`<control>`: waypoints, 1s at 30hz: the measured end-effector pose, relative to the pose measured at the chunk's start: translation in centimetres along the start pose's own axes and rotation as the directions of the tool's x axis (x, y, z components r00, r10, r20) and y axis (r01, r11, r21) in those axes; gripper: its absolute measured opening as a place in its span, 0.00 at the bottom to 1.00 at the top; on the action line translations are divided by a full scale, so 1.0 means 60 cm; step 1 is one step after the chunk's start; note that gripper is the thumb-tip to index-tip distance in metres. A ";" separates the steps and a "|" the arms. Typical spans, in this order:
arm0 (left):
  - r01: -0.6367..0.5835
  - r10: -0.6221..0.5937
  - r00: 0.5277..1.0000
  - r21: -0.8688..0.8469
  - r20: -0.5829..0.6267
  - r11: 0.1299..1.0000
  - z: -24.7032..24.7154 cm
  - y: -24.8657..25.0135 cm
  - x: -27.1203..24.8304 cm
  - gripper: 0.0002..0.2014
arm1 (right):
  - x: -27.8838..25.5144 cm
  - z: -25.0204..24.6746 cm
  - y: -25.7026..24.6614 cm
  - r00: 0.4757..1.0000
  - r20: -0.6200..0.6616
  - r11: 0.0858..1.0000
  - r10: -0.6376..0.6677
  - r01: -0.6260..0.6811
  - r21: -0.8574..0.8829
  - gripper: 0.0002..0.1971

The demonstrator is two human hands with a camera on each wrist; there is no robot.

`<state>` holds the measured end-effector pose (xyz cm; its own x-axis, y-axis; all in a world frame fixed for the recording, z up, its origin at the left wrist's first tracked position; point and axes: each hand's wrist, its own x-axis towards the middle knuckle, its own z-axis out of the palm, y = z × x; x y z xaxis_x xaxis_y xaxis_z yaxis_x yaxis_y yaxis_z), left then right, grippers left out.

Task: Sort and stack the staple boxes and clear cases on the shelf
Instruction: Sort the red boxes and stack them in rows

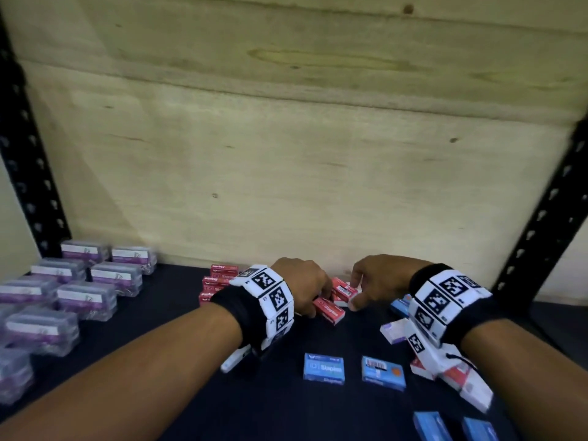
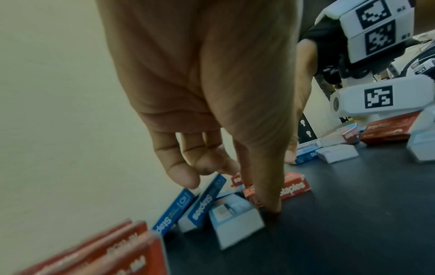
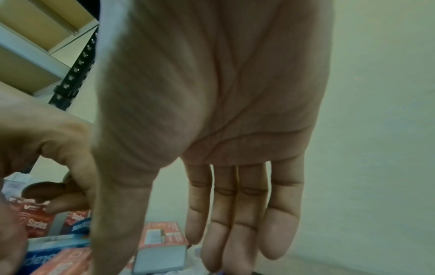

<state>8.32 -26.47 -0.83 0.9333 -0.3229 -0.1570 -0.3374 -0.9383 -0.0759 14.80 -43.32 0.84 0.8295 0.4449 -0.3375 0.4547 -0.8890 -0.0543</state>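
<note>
On the dark shelf (image 1: 178,313), clear cases (image 1: 86,297) with purple labels stand in rows at the left. A stack of red staple boxes (image 1: 218,283) sits by the back wall. My left hand (image 1: 318,297) hovers over a flat red box (image 1: 329,308). Its thumb (image 2: 268,201) points down at that red box (image 2: 294,186), and its fingers (image 2: 188,167) curl loosely above leaning blue boxes (image 2: 202,204); no grasp shows. My right hand (image 1: 354,291) has straight fingers (image 3: 235,214) around another red box (image 3: 162,236), which lies between thumb and fingers.
Two blue staple boxes (image 1: 324,368) (image 1: 382,372) lie flat in front, with more at the bottom right (image 1: 429,428). White and red boxes (image 1: 471,386) lie scattered under my right wrist. A plywood back panel (image 1: 286,154) and black perforated posts (image 1: 541,218) bound the shelf.
</note>
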 end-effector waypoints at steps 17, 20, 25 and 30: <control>-0.055 0.053 0.998 -0.141 -0.020 0.988 -0.002 -0.005 0.024 0.21 | 0.000 -0.009 0.023 0.998 0.067 1.000 -0.017 0.018 -0.013 0.11; -0.066 0.060 0.997 -0.157 -0.040 0.985 -0.003 0.002 0.020 0.22 | -0.018 -0.009 0.037 0.996 0.086 1.000 0.008 -0.007 -0.010 0.13; -0.078 0.066 0.996 -0.225 -0.061 0.971 -0.006 0.004 0.010 0.19 | -0.054 -0.011 0.049 0.994 0.098 0.999 0.044 -0.045 0.004 0.14; -0.062 0.052 0.997 -0.240 -0.051 0.969 -0.001 0.003 -0.017 0.13 | -0.090 -0.018 0.041 0.996 0.078 0.999 0.043 -0.042 -0.016 0.11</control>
<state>7.31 -26.33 -0.62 0.9197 -0.3767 -0.1104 -0.3556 -0.9186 0.1726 11.79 -47.81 3.57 0.8205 0.3965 -0.4119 0.4245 -0.9051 -0.0255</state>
